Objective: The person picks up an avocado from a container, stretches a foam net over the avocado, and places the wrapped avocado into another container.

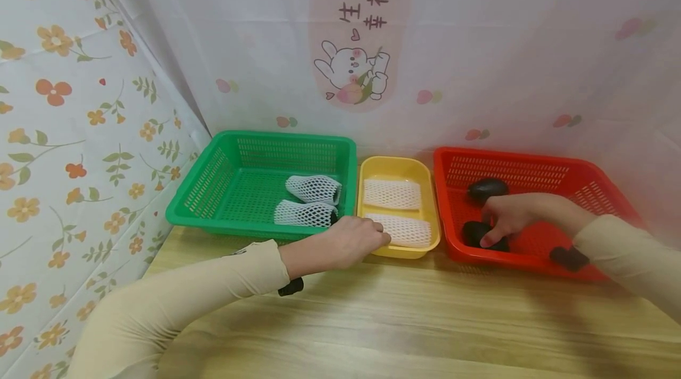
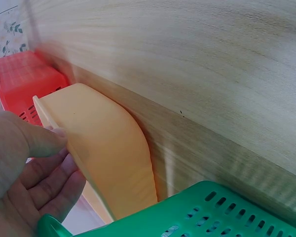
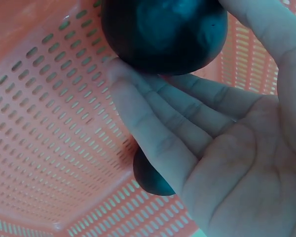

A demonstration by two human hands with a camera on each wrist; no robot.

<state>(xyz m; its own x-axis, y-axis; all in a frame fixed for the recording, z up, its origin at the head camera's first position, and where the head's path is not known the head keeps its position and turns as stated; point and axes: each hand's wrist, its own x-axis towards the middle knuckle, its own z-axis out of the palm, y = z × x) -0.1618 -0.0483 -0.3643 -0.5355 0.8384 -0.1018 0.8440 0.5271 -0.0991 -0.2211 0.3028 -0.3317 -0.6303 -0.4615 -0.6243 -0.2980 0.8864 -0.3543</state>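
Note:
In the red basket [image 1: 537, 166], my right hand [image 1: 508, 219] grips a dark, shiny oval fruit [image 1: 475, 233] that looks like an avocado. Thumb and fingers lie on opposite sides of this fruit [image 3: 163, 34] in the right wrist view. A second dark fruit [image 1: 487, 188] lies behind it, against the basket floor. My left hand [image 1: 357, 242] hovers at the front left rim of the yellow tray [image 1: 401, 253], fingers loosely bent, near the front white foam net sleeve [image 1: 407, 231]. Nothing shows in its grasp in the left wrist view. Another foam sleeve [image 1: 392, 194] lies behind.
The green basket [image 1: 260, 225] stands left of the tray. Inside it, dark items in foam sleeves, one behind [image 1: 314, 188] and one in front [image 1: 303, 213], lie at the right. All three containers stand on a wooden table [image 1: 372, 320] before a printed curtain [image 1: 255, 42].

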